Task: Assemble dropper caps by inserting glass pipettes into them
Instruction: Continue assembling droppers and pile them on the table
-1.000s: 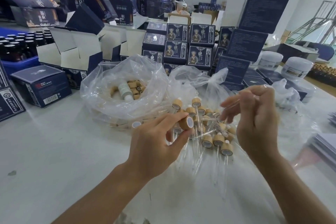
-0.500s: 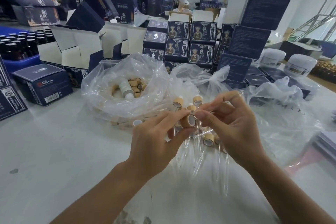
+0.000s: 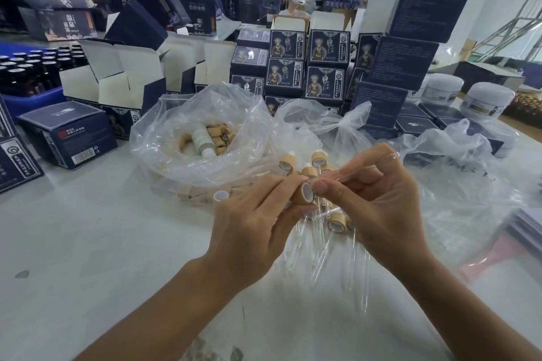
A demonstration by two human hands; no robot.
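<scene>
A bamboo-coloured dropper cap (image 3: 305, 196) sits above the white tabletop (image 3: 88, 243), its white-lined open end turned toward the right. The left hand (image 3: 255, 231) pinches it between thumb and forefinger. The right hand (image 3: 378, 208) meets it from the other side, its fingers curled around a thin glass pipette (image 3: 346, 174) whose near end lies right at the cap's opening; how far in it sits is hidden by the thumb. Just beyond and below the hands lies a cluster of finished droppers (image 3: 318, 160), caps up and glass stems fanned toward the camera on clear plastic. To the left, an open plastic bag (image 3: 176, 138) holds loose caps (image 3: 218, 138) and a small white bottle (image 3: 202, 141). Farther back stand stacked dark blue cartons (image 3: 325, 50), open white-flapped boxes (image 3: 126, 73), white jars (image 3: 487, 99) on the right and dark bottles in a blue tray (image 3: 32, 94) on the left.
</scene>
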